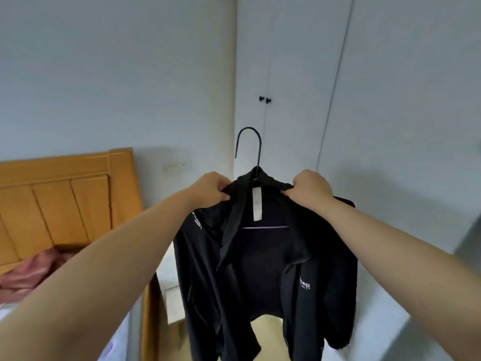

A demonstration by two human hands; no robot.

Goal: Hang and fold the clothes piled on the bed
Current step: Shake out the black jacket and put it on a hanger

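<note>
Jacket (263, 259): black, open-front, on a hanger, held up at arm's length in front of the wardrobe.
Left hand (212, 190): fingers curled, pinching left shoulder by the collar.
Right hand (311, 190): same grip on right shoulder.
Why: likely seating shoulders squarely on the hanger so it won't slip.
Arms: both stretched forward, roughly level, hands either side of the hook.
Hanger (248, 149): dark hook upright and free, bar visible inside the jacket.
Wardrobe (291, 74): white doors closed behind.
Bed (62, 194): lower left, wooden headboard, reddish cloth (33, 273) on it.
Stage: jacket not yet hung.
</note>
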